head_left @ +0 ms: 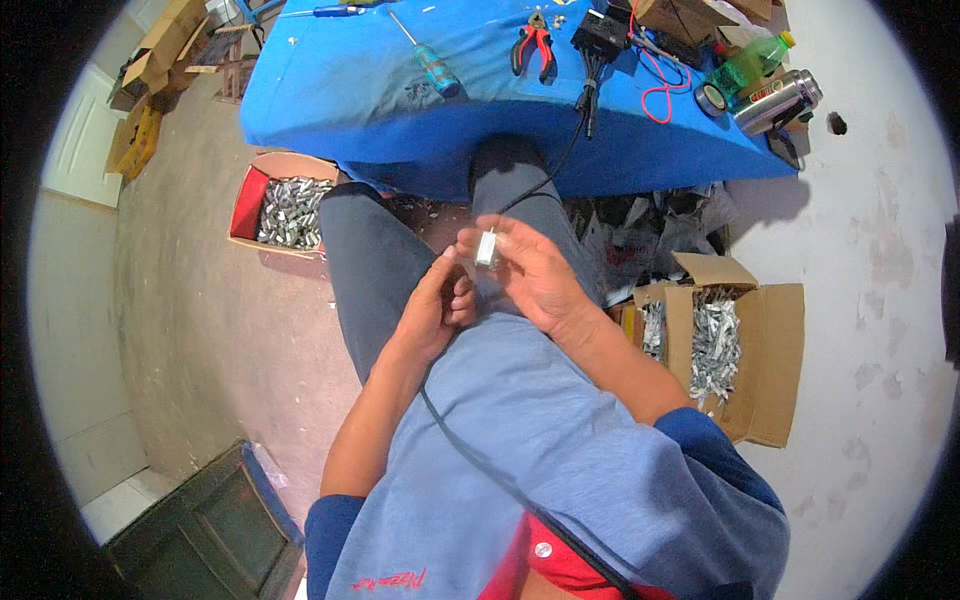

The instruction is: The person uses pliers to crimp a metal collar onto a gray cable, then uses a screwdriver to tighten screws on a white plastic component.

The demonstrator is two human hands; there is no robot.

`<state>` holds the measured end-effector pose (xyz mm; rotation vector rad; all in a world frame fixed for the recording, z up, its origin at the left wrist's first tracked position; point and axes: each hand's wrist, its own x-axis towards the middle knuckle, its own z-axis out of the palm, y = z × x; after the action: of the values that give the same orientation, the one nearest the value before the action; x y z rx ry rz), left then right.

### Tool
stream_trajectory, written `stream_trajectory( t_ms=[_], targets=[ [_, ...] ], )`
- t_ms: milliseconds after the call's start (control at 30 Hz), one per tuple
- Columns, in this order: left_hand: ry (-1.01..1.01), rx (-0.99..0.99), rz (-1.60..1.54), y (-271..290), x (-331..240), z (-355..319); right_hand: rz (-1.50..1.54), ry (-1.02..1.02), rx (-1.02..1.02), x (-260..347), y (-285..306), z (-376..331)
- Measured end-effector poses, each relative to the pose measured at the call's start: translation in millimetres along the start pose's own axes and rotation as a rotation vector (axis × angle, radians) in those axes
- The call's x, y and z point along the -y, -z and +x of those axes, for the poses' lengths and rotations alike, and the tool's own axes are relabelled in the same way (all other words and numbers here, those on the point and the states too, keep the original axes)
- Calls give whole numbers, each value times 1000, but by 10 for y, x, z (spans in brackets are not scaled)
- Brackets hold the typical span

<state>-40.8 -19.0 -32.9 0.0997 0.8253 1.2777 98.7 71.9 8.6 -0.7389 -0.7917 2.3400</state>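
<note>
Above my lap, my right hand [540,272] pinches a small silver motor-like part [486,248] with a thin pin at its top. The part stands roughly upright at the fingertips, and those fingers are slightly blurred. Just to the left is my left hand [436,304], its fingers curled in and its thumb raised close to the right fingertips. Whether anything lies inside the left fingers is hidden. A black cable [560,165] comes down from the table and passes behind my right hand; a dark cord [470,455] also crosses my shirt.
On the blue-covered table [330,110] lie a screwdriver [432,66], red-handled pliers [533,48], a black cable box [600,38], a green bottle [750,70] and a steel flask [778,102]. Cartons of silver parts [292,212] and metal strips [714,345] flank my legs.
</note>
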Motion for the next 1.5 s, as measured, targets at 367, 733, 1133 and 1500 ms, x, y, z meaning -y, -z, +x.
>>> stream_trajectory(
  t_ms=[367,733,1133,1500],
  targets=[
    [63,104,96,-28,66,104,-212,13,-166,-190,103,-14],
    [38,100,121,-33,89,143,-269,-75,-257,-183,-1,41],
    [48,18,79,2,103,171,-329,51,-232,-335,64,173],
    [28,-62,-5,31,119,238,-1313,580,3,-207,56,-18]
  ],
)
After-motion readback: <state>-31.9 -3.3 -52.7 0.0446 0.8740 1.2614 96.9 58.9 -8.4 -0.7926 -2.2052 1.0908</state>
